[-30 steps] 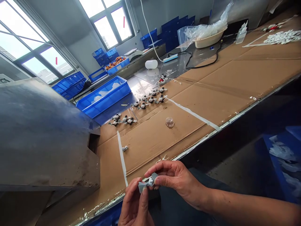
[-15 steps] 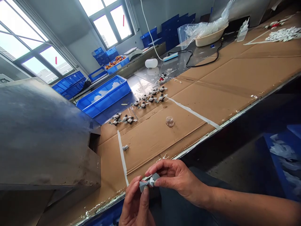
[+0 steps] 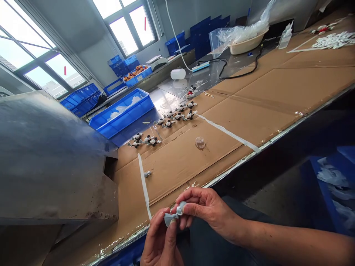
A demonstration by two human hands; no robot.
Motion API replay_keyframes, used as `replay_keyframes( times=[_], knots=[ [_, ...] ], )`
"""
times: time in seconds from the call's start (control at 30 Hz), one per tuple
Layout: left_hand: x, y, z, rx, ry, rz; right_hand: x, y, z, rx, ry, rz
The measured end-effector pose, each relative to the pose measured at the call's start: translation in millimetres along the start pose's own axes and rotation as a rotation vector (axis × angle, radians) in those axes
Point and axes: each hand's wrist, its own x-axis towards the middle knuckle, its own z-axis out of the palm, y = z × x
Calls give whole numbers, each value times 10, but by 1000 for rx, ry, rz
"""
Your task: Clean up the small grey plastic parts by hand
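Both hands sit at the near edge of the bench. My left hand (image 3: 159, 240) and my right hand (image 3: 206, 210) pinch a small grey moulded figure piece (image 3: 173, 215) between their fingertips, which hide part of it. Beyond them, a similar grey piece (image 3: 147, 173) lies alone on the cardboard bench cover (image 3: 177, 166). Further off stand several unpainted black-and-white mouse figurines (image 3: 169, 123) in loose rows. A painted Mickey Mouse figurine (image 3: 191, 91) stands beyond those rows.
A small clear plastic cup (image 3: 200, 143) and white tape strips (image 3: 224, 131) lie on the cardboard. A blue crate (image 3: 122, 112) stands beyond the figurines. A grey metal hood (image 3: 50, 155) fills the left side. A blue bin (image 3: 330, 192) sits low at right.
The grey piece has rotated slightly between my fingertips, and my right fingers have shifted on it. The view has tilted a little.
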Motion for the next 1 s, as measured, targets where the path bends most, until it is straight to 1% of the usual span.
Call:
replay_keyframes(
  times=[0.07,0.2,0.3,0.4,0.43,0.57,0.67,0.73,0.8,0.9,1.0],
  knots=[
    [-24,31,46,0,51,-40,9,2,3,1,11,4],
    [-59,81,121,0,61,-64,19,-6,15,5,30,6],
    [-55,78,128,-11,133,-107,24,-12,16,-1,37,14],
    [-36,71,112,-10,74,-100,28,-4,9,-7,32,15],
    [-35,81,117,-10,77,-116,29,1,7,-5,30,17],
    [-76,182,213,-25,200,-271,27,21,6,12,42,38],
    [-89,209,254,-26,187,-316,28,18,9,15,59,60],
    [-39,156,203,5,195,-307,29,6,8,13,64,77],
    [75,62,89,114,248,-244,28,-5,3,13,66,97],
    [343,-86,-149,470,335,-101,23,-6,-5,33,71,134],
    [658,-192,-386,782,318,-58,15,5,-3,54,84,162]
  ],
)
